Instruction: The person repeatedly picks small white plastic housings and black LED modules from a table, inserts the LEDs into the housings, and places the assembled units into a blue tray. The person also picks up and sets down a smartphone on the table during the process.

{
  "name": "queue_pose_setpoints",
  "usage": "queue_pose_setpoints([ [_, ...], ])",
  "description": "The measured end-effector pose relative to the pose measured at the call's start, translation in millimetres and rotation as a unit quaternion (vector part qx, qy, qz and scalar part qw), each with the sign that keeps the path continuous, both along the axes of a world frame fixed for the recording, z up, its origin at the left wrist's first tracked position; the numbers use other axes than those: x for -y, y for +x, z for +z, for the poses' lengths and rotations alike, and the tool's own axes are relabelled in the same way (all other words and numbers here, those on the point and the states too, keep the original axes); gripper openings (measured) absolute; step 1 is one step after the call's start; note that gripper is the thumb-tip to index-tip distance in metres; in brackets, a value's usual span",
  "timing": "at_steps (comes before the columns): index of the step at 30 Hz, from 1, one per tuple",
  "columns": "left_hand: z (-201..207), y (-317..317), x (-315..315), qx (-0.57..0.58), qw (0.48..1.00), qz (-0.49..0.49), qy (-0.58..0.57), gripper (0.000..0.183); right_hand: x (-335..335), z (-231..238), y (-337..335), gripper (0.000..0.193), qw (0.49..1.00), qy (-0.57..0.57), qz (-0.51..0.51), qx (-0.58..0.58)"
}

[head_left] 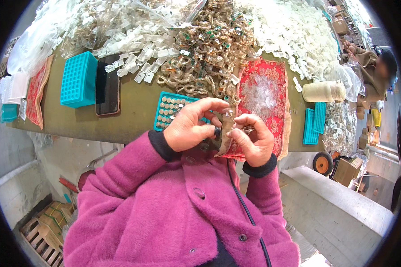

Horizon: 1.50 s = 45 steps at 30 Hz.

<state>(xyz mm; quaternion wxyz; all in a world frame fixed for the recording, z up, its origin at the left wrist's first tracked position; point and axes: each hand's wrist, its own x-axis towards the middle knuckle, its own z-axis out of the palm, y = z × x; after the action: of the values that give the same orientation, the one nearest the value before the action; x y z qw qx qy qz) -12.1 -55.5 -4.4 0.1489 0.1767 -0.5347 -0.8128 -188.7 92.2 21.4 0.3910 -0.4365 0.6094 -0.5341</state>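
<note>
My left hand (186, 127) is curled over the front edge of the table, its fingers bent toward my right hand. Something small and pale shows at its fingertips, too small to name. A dark band or piece sits at the thumb tip. My right hand (257, 141) is closed in a pinch facing it, with a small brownish thing partly hidden in its fingers. Between the hands runs the frayed tan edge of a red patterned cloth (272, 79). Beside my left hand lies a teal tray (157, 124) with metal-topped round parts standing in rows, partly covered by the hand.
Coiled clear-brown cords (202, 66) with green bits pile up ahead. Heaps of white plastic pieces (294, 33) flank them. A teal rack (79, 80) and a phone (108, 86) lie left. A cream thread spool (323, 91) and teal trays (311, 131) are right, near another person (370, 75).
</note>
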Motion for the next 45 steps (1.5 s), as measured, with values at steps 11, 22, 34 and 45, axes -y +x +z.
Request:
queue_pose_setpoints([
  [11, 10.8, 0.1, 0.4, -0.018, 0.997, 0.018, 0.072, 0.041, 0.5, 5.9, 3.0, 0.013, 0.998, -0.002, 0.013, -0.066],
  [22, 13.1, 9.1, -11.2, -0.063, 0.980, 0.107, -0.157, 0.034, 2.3, 11.5, 16.2, 0.013, 0.983, 0.068, -0.027, 0.170],
  [34, -8.8, 12.2, -47.4, 0.057, 0.703, -0.059, -0.706, 0.017, -9.1, -8.0, -0.9, 0.012, 0.986, 0.021, -0.136, 0.094],
  [45, 18.1, 3.3, -19.0, 0.024, 0.792, 0.071, -0.606, 0.014, -10.7, -13.0, 0.4, 0.012, 0.991, 0.022, -0.130, 0.028],
])
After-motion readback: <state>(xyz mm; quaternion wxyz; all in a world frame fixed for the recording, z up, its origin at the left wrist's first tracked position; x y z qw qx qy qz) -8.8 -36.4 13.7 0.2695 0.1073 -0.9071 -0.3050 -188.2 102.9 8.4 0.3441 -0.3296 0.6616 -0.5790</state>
